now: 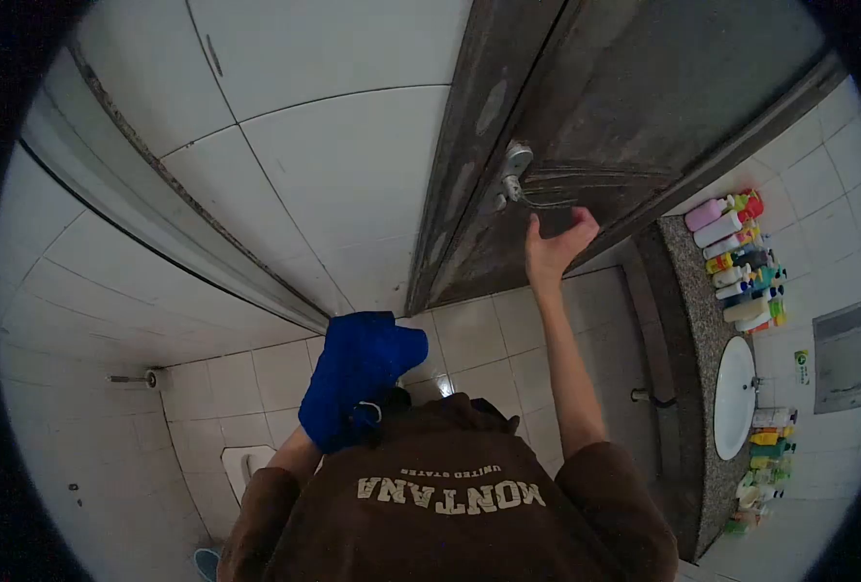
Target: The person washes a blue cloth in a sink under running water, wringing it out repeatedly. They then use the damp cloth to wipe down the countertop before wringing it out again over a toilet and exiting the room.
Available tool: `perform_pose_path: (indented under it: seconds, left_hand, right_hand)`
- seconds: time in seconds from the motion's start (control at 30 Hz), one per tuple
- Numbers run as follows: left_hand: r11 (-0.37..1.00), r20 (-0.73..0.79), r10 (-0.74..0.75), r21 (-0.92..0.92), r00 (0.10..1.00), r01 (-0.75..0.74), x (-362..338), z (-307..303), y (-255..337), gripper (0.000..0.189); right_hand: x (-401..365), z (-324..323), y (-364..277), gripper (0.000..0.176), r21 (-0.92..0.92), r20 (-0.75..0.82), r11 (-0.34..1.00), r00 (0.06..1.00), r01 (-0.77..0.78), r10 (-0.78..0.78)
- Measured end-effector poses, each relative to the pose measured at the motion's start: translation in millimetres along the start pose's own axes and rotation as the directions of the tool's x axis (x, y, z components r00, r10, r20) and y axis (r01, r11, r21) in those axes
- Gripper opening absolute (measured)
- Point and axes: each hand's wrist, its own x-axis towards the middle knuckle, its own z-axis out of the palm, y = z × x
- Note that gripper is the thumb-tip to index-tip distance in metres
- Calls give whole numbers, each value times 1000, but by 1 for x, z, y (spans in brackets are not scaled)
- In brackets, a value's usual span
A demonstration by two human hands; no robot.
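My right hand (553,248) reaches forward with its fingers spread, pressed against the dark wooden door (644,107) just below the metal lever handle (516,167). It holds nothing. My left hand is hidden under a bright blue cloth (361,373), which it holds bunched up in front of my chest; only the forearm shows beneath it. A small dark item with a white loop (376,409) hangs at the cloth's lower edge. My brown shirt (450,504) with white lettering fills the bottom of the view.
White tiles cover the walls and floor (285,165). At the right a grey stone counter (707,320) carries a white sink (735,398) and two clusters of colourful bottles (741,254). A white floor toilet (241,468) lies at lower left.
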Motion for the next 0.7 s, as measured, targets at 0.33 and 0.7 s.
perform_pose_path:
  seconds: [0.33, 0.7]
  left_hand:
    - [983, 140, -157, -77, 978, 169, -5, -9, -2, 26]
    - [930, 340, -300, -105, 891, 353, -20, -15, -8, 33]
  right_hand:
    - [44, 12, 43, 24, -115, 447, 810, 758, 575, -475]
    - [-24, 40, 54, 25, -73, 62, 991, 993, 108, -104]
